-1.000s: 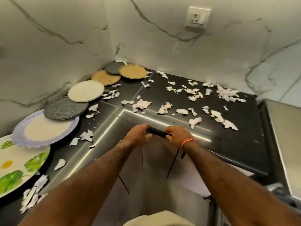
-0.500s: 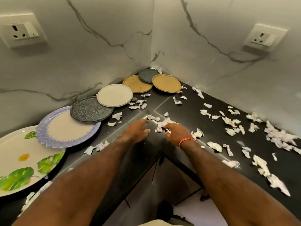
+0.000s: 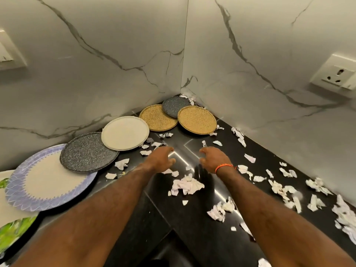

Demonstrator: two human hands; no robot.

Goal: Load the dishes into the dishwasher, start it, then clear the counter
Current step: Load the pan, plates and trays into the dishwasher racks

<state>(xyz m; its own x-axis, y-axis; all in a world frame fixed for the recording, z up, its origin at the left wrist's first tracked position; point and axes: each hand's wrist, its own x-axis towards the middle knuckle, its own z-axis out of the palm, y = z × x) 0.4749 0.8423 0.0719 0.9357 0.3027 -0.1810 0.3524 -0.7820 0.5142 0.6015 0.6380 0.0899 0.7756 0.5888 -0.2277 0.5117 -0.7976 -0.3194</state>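
So my left hand [image 3: 160, 158] and right hand [image 3: 212, 158] hovered loose-fingered and empty, just short of the cream plate [image 3: 125, 132]. Plates not loaded yet, I figured; next move was grabbing one.

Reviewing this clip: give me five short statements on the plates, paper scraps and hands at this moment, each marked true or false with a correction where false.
1. The round cream plate overlaps the rim of the dark speckled grey plate. True.
2. The left hand holds a plate. False: it hovers over the black stone counter holding nothing.
3. An orange band sits on the right wrist. True.
4. Torn white paper scraps lie scattered on the counter. True.
5. The two woven golden round plates are stacked. False: they lie side by side.
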